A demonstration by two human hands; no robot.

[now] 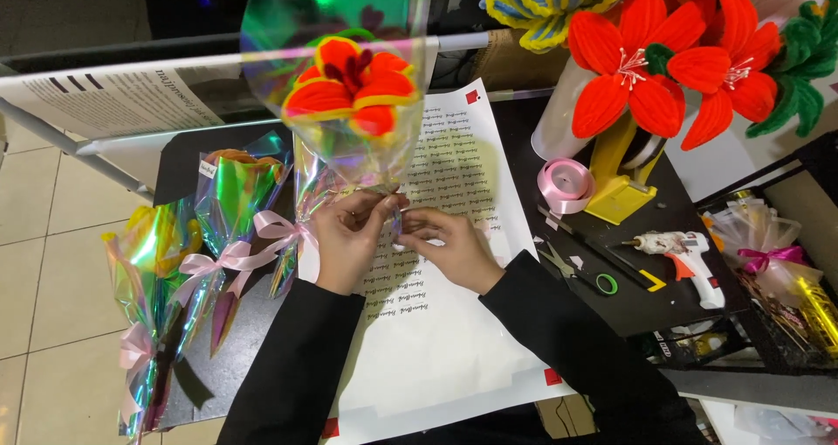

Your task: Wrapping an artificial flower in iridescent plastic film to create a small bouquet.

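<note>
My left hand (347,235) grips the gathered neck of a clear iridescent wrapper (340,34) that holds an upright red and yellow fuzzy flower (356,85). My right hand (454,246) pinches the same neck from the right side, fingertips touching the left hand's. Both hands hover over a white sheet printed with rows of small labels (454,174). Both arms wear black sleeves.
Three wrapped flowers with pink bows (229,227) lie at the left on the black table (646,296). To the right are a pink ribbon roll (566,186), scissors (578,272), a glue gun (685,255) and large red fuzzy flowers (663,61). A wire basket (786,279) stands far right.
</note>
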